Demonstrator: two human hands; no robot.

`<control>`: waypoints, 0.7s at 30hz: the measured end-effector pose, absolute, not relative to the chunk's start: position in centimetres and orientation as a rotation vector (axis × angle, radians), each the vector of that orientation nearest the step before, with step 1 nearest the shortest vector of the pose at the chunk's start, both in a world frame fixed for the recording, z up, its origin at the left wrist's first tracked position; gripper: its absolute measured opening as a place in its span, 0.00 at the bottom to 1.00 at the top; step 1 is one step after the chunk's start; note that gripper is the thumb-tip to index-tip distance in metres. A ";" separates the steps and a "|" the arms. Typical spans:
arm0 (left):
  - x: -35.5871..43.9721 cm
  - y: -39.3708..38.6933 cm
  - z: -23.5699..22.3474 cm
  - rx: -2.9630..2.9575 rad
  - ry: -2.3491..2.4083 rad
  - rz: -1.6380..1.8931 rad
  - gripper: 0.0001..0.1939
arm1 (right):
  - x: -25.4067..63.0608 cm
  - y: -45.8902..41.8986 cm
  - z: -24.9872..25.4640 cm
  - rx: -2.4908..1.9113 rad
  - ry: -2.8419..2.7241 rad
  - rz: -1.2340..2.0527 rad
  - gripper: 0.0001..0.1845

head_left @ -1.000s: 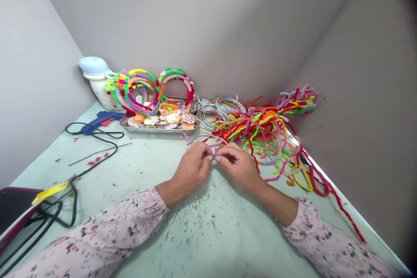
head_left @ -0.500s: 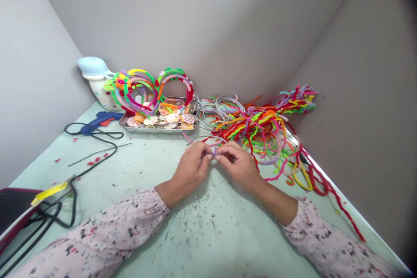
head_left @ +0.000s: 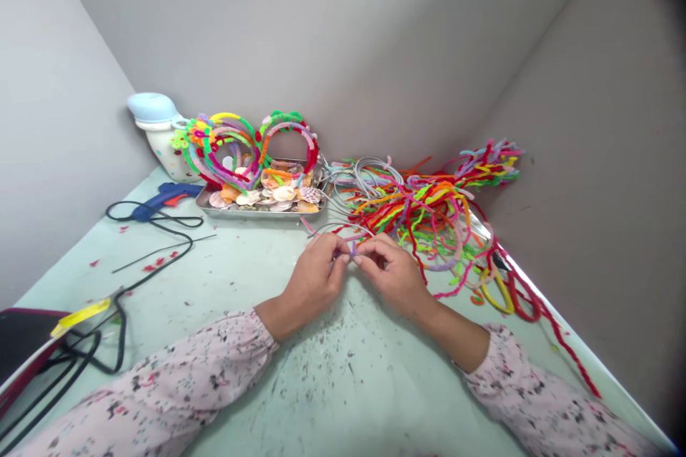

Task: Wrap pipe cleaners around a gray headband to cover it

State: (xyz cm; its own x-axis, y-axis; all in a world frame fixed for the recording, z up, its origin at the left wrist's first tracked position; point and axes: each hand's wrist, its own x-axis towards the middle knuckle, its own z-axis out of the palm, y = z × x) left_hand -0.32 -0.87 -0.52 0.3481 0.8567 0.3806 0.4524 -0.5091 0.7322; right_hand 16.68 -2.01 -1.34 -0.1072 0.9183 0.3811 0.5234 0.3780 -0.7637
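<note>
Purple fuzzy strip (head_left: 353,250): a short piece showing between the fingertips, over the middle of the bench (head_left: 396,400); the rest is hidden by the fingers.
Left hand (head_left: 316,275): thumb and fingers pinched on the strip from the left.
Right hand (head_left: 394,275): pinched on it from the right, fingertips nearly meeting those opposite.
Grey wire loop (head_left: 343,225): arching just beyond the hands; whether it joins the strip cannot be told.
Fuzzy-stem pile (head_left: 429,203): many colours, tangled, far right of the hands.
Scissors (head_left: 525,302): red and yellow handles showing at the pile's near right edge.
Metal tray (head_left: 257,214): far left of the hands, filled with shells (head_left: 284,194).
Wrapped rings (head_left: 289,130): colourful, standing upright over the tray.
Glue gun (head_left: 161,200): blue, with a red trigger, lying left of the tray.
Black cord (head_left: 185,253): looping from near the gun toward the near left.
Lidded cup (head_left: 166,146): white with a pale blue top, far left, behind the gun.
</note>
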 end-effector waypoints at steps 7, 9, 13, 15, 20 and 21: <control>-0.4 -0.8 -0.6 2.087 1.135 1.045 0.04 | 16.9 -1.8 -1.4 -1.195 -1.783 0.559 0.04; -0.3 -0.8 -0.6 2.078 1.140 1.047 0.04 | 16.9 -1.8 -1.4 -1.196 -1.784 0.553 0.04; -0.3 -0.9 -0.6 2.074 1.145 1.051 0.04 | 16.8 -1.9 -1.4 -1.243 -1.783 0.529 0.04; -0.3 -0.9 -0.7 2.080 1.143 1.053 0.04 | 16.7 -2.0 -1.4 -1.264 -1.785 0.525 0.04; -0.3 -0.9 -0.7 2.100 1.141 1.061 0.04 | 16.5 -2.0 -1.4 -1.283 -1.776 0.537 0.03; -0.3 -0.9 -0.7 2.105 1.139 1.062 0.04 | 16.5 -2.1 -1.3 -1.282 -1.773 0.537 0.03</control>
